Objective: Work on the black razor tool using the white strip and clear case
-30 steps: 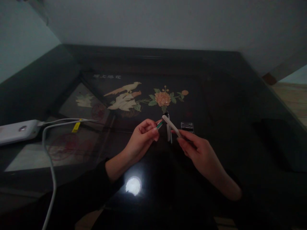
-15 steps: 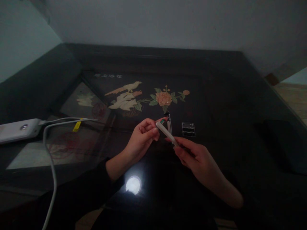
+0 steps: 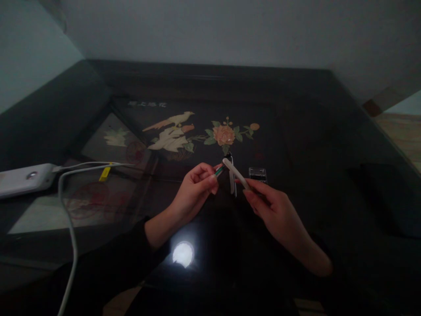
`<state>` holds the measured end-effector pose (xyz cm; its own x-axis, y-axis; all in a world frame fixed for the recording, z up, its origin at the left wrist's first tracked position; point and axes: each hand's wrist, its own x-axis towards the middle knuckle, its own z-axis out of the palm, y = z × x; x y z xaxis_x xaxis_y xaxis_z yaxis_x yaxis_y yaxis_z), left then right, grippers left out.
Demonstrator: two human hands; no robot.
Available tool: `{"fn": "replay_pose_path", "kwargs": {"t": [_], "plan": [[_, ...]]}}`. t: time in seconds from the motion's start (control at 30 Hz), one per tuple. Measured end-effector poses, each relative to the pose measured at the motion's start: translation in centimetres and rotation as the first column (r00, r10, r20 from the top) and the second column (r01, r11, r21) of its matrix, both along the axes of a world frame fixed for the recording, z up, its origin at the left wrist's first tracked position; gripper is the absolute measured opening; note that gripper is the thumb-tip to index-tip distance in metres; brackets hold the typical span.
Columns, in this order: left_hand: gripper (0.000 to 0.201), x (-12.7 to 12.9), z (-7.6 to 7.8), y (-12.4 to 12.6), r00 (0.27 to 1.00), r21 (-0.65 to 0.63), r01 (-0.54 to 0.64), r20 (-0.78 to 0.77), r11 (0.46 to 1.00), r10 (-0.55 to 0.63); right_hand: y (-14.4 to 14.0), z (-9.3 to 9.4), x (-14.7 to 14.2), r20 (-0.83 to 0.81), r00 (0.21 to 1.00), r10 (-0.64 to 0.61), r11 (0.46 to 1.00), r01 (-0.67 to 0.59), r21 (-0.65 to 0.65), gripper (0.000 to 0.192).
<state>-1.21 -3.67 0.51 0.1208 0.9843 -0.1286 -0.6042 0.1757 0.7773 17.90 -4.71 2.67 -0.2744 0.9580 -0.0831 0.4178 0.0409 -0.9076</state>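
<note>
Clearly, everything in hand sits on the near side of the flower [image 3: 224,135]. The left hand [image 3: 198,189] has its fingers pinched around a thin green stick [image 3: 219,170], and the right hand [image 3: 272,207] has its fingers narrowed on the near end of a pale strip [image 3: 237,172], whose far tip crosses the end of the stick. Both grips look light, so the strip could twist or slip away if it is pressed unevenly, and its tip might then scrape the left fingers, which lie close by. A dropped piece could skid, as the tabletop [image 3: 312,149] looks glossy. A knock from the right hand might also shift the clear box [image 3: 257,174], to the near right of the flower. The light is dim: whether strip and stick truly touch is hard to tell, the left hand covers much of the stick, the slim thing [image 3: 232,183] nearer than the flower is unclear, the right hand partly hides the box, and the white device [image 3: 26,180], far left of the flower, is cut off
</note>
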Motion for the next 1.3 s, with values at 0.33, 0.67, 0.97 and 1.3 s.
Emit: {"fn": "replay_pose_path", "kwargs": {"t": [0.33, 0.67, 0.97, 1.3], "plan": [[0.034, 0.0, 0.1, 0.2, 1.0, 0.007, -0.004, 0.028, 1.0, 0.004, -0.3, 0.6, -0.3, -0.028, 0.997, 0.078, 0.996, -0.079, -0.044, 0.041], [0.034, -0.2, -0.3, 0.2, 1.0, 0.015, -0.011, 0.009, 1.0, 0.011, -0.8, 0.9, -0.4, -0.176, 0.972, 0.154, 0.973, -0.18, -0.147, 0.036], [0.038, 0.0, 0.2, 0.1, 1.0, -0.008, -0.025, 0.0, 1.0, 0.025, -0.2, 0.3, -0.2, -0.035, 0.999, 0.031, 0.998, -0.033, -0.044, 0.037], [0.036, -0.1, 0.1, 0.2, 1.0, 0.003, -0.024, -0.01, 1.0, 0.024, -0.1, -0.2, -0.1, 0.034, 0.999, 0.017, 0.999, -0.018, 0.03, 0.042]]}}
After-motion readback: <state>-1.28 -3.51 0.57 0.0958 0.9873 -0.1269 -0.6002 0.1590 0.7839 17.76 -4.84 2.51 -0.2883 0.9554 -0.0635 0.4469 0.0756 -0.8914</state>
